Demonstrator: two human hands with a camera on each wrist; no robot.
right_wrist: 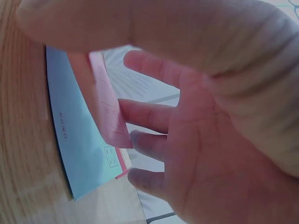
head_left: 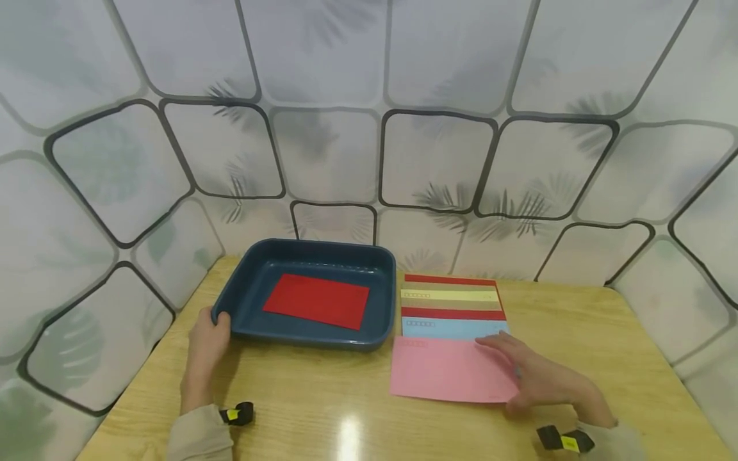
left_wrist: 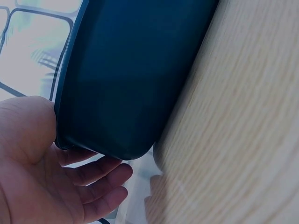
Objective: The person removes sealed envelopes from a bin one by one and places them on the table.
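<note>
My left hand (head_left: 209, 339) grips the left front corner of a dark blue tray (head_left: 311, 340), thumb over the rim and fingers against the outside. In the left wrist view the tray's outer wall (left_wrist: 126, 79) fills the middle. A red envelope (head_left: 319, 301) lies flat inside the tray. My right hand (head_left: 544, 374) holds a pink envelope (head_left: 450, 371) by its right end, thumb at the near edge and fingers at the far edge. The pink envelope looks bent and raised above a light blue envelope (right_wrist: 77, 135) in the right wrist view.
Behind the pink envelope, a fanned stack holds the blue envelope, red envelopes (head_left: 455, 314), a yellow envelope (head_left: 450, 295) and brown envelopes (head_left: 490, 288). Everything rests on a wooden table (head_left: 311, 410). Patterned curtain-like walls (head_left: 438, 160) enclose its back and sides.
</note>
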